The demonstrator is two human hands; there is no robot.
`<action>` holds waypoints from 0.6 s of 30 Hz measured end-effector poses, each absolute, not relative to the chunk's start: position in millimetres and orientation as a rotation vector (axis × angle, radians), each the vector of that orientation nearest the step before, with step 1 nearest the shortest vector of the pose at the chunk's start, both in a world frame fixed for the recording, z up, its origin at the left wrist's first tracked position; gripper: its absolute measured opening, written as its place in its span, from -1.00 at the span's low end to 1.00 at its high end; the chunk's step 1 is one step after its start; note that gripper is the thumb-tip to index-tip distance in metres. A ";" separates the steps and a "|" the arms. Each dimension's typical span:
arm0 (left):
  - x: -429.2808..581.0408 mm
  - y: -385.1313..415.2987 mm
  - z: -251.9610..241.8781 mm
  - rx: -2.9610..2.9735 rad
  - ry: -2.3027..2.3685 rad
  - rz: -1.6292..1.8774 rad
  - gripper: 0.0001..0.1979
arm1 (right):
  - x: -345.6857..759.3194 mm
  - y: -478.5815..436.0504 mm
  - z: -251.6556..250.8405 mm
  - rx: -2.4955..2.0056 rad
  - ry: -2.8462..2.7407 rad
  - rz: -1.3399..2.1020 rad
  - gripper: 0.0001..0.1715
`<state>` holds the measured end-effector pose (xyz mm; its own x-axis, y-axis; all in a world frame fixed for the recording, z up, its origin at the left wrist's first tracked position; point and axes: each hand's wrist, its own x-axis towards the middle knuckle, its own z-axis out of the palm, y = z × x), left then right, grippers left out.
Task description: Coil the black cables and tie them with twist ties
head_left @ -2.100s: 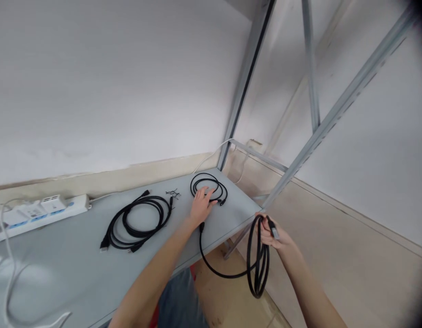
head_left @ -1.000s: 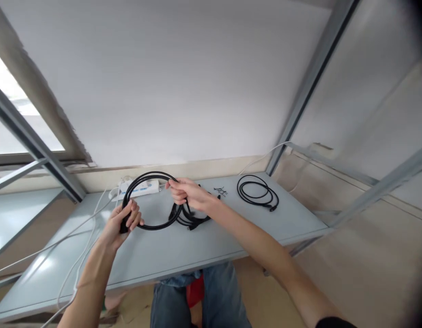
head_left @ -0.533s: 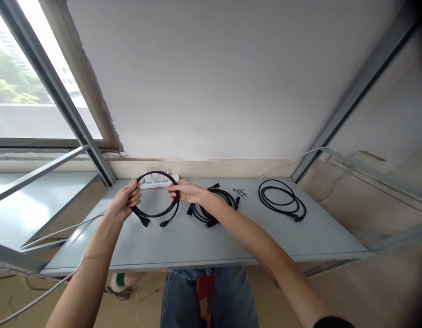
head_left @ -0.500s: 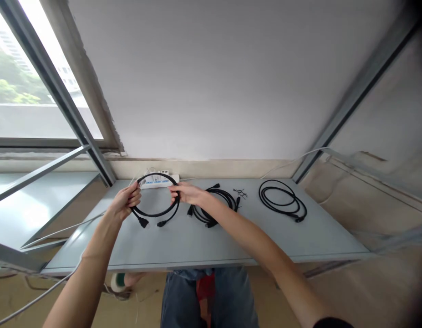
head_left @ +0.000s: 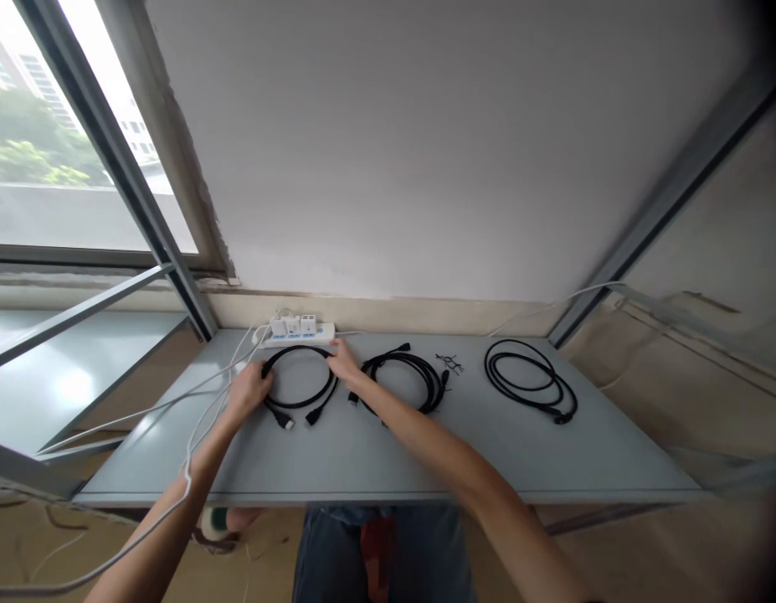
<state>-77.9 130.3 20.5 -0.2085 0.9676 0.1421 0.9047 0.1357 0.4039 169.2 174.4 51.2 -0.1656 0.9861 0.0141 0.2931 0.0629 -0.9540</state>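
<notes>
A black coiled cable [head_left: 300, 405] with plugs on both ends rests on the grey table, left of centre. My left hand [head_left: 250, 389] grips the left side of its loop, fingers closed. On the loop's upper right, my right hand [head_left: 342, 360] pinches the strands. Both cable ends point toward the table's front edge. Just right of it, partly behind my right forearm, lies a second black coil [head_left: 425, 368]. Several short black twist ties [head_left: 450, 363] lie beyond that coil.
A third, looser black cable [head_left: 529, 377] lies on the table's right side. Behind the held coil stands a white power strip [head_left: 300, 333] with chargers plugged in. White cords [head_left: 202, 419] run across the left edge and over my left forearm. Metal posts [head_left: 192, 301] frame the table [head_left: 287, 469].
Both hands have lowered the held coil from above the table onto its surface, moving slightly right. The view has shifted a little.
</notes>
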 end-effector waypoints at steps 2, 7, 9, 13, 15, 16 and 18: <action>-84.1 127.3 14.6 1.982 2.298 0.631 -0.56 | 189.0 166.6 53.6 -1.265 -1.789 0.948 -0.43; -79.8 115.8 18.9 2.133 2.266 0.633 -0.48 | 273.0 150.0 57.1 -1.048 -1.888 0.529 -0.53; -57.5 111.4 31.1 2.258 2.287 0.675 -0.44 | 310.5 152.5 57.8 -1.101 -1.789 0.475 -0.60; 21.2 111.4 60.3 2.419 1.978 0.611 -0.54 | 363.6 165.8 58.0 -1.187 -1.745 0.491 -0.71; 64.9 117.7 68.5 2.420 1.718 0.549 -0.56 | 375.0 169.3 56.0 -1.206 -1.857 0.494 -0.77; 84.5 122.2 69.6 2.406 1.699 0.558 -0.57 | 377.7 169.3 54.1 -1.226 -1.927 0.464 -0.80; 116.3 133.3 65.8 2.416 1.736 0.528 -0.56 | 379.3 166.2 49.0 -1.303 -2.043 0.329 -0.84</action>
<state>116.3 133.3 65.8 0.2813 0.9364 0.2097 0.8946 -0.3350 0.2958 379.3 166.2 49.0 -0.2656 0.8730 0.4091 0.7002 0.4664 -0.5405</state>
